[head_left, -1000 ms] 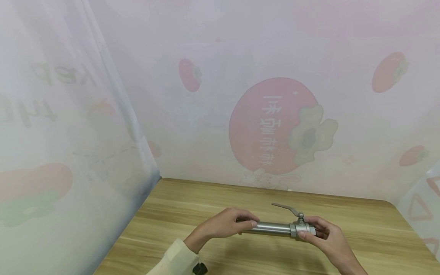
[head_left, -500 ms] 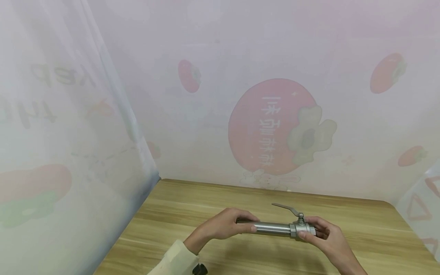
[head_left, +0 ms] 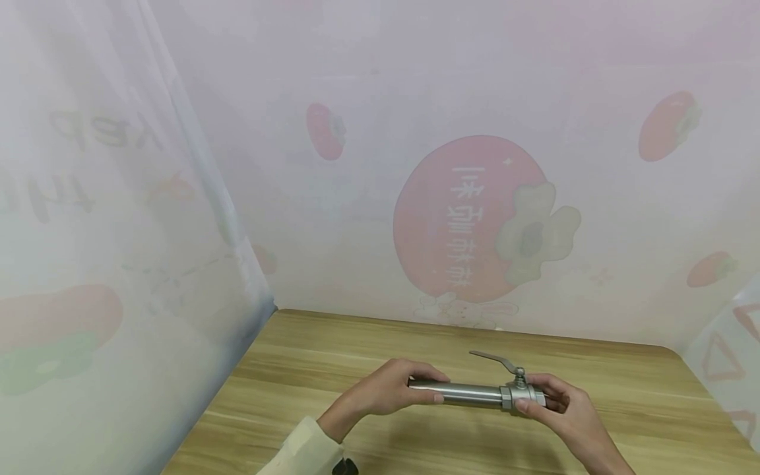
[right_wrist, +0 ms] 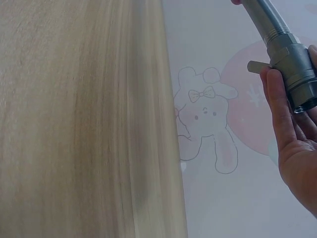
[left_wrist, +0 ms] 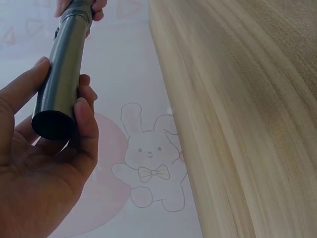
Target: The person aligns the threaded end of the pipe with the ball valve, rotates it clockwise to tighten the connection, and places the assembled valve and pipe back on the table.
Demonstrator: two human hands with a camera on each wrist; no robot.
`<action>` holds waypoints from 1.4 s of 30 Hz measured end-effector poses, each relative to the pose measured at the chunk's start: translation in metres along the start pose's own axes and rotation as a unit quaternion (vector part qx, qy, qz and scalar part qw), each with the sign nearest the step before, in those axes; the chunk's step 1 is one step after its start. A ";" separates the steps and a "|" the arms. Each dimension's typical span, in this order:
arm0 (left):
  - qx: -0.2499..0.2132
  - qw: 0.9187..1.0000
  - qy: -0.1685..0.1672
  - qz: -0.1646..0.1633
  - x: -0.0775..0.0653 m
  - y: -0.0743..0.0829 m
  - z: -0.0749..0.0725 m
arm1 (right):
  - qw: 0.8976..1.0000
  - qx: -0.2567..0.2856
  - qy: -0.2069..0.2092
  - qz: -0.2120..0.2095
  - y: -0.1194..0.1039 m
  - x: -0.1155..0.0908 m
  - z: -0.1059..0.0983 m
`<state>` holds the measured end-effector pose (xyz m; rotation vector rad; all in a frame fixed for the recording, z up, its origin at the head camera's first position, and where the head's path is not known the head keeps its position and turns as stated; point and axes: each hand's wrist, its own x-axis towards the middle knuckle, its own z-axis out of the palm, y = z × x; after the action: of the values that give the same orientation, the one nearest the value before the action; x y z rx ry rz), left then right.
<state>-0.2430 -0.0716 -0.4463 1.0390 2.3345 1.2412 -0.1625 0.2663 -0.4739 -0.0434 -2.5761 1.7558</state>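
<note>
The left hand (head_left: 388, 389) has its thumb and fingers curled round the free end of a metal pipe (head_left: 472, 393); the right hand (head_left: 570, 417) pinches the valve (head_left: 522, 398) at the other end. The 2 parts meet in line, held nearly level above the wooden table (head_left: 285, 376).

The left grip sits close to the pipe's open mouth, so the smooth wall could turn or slide out if the thumb and fingertips press too lightly. The valve looks the heavier part, and the right fingers cover little more than its outer end; a relaxed pinch could let it sag and strain the joint. Ridges (right_wrist: 274, 34) resembling screw thread show between valve and pipe in the right wrist view. How tightly they engage I cannot tell; if only loosely, tilting 1 part against the other could jam or damage them.

The lever (head_left: 495, 358) rises from the valve and reaches back over the pipe, where a passing finger or the left sleeve (head_left: 309, 443) could snag it. A dropped piece could dent the tabletop or roll towards the backdrop (head_left: 350, 231).
</note>
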 end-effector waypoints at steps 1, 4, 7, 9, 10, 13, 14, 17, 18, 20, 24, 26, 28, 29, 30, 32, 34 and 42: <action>-0.004 1.000 0.001 0.000 0.000 0.000 0.000 | 1.000 0.000 0.001 0.000 0.000 0.000 0.000; -0.013 1.000 0.005 0.002 0.000 0.000 0.001 | 1.000 0.002 0.000 -0.002 0.000 0.000 0.000; -0.012 1.000 0.009 0.007 -0.001 -0.001 0.002 | 1.000 0.003 0.000 -0.002 -0.001 -0.001 0.000; -0.011 1.000 0.011 0.011 -0.001 -0.001 0.003 | 1.000 0.003 0.000 -0.001 -0.001 -0.001 0.000; -0.012 1.000 0.012 0.011 -0.001 -0.001 0.003 | 1.000 0.002 0.000 0.000 -0.001 -0.001 0.000; -0.024 1.000 0.012 0.009 -0.001 -0.001 0.004 | 1.000 0.000 -0.001 0.002 -0.002 -0.001 0.000; -0.031 0.999 0.012 0.009 -0.001 -0.001 0.004 | 1.000 0.000 -0.001 0.003 -0.002 -0.001 0.000; -0.045 0.999 0.009 0.007 -0.002 -0.001 0.004 | 1.000 0.000 -0.001 0.002 -0.003 -0.001 0.000; -0.048 0.999 0.009 0.007 -0.002 -0.001 0.004 | 1.000 0.000 -0.001 0.003 -0.002 -0.001 0.000; -0.049 0.999 0.009 0.008 -0.002 -0.001 0.005 | 1.000 0.000 -0.001 0.001 -0.002 -0.001 0.000; -0.048 0.999 0.009 0.009 -0.002 -0.001 0.005 | 1.000 0.000 0.002 -0.007 -0.001 -0.001 0.000; -0.047 0.999 0.010 0.009 -0.002 -0.001 0.004 | 1.000 0.000 0.003 -0.012 0.000 -0.001 0.000; -0.046 0.999 0.012 0.010 -0.002 -0.001 0.004 | 1.000 -0.003 0.004 -0.014 0.000 -0.001 0.001; -0.045 0.999 0.013 0.010 -0.002 0.000 0.004 | 1.000 -0.004 0.004 -0.015 0.000 -0.001 0.001; -0.044 0.999 0.015 0.010 -0.002 0.000 0.004 | 1.000 -0.005 0.005 -0.016 0.000 -0.001 0.001; -0.040 0.999 0.019 0.010 -0.001 0.000 0.004 | 1.000 -0.006 0.004 -0.015 0.000 -0.001 0.001; -0.033 0.999 0.023 0.012 -0.001 0.000 0.004 | 1.000 -0.005 0.004 -0.012 -0.001 -0.001 0.000; 0.004 0.999 0.030 0.011 0.000 -0.002 0.005 | 1.000 -0.002 0.002 -0.004 -0.001 -0.001 0.000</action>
<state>-0.2416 -0.0693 -0.4505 1.0469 2.3813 1.2888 -0.1615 0.2658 -0.4729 -0.0354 -2.5730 1.7459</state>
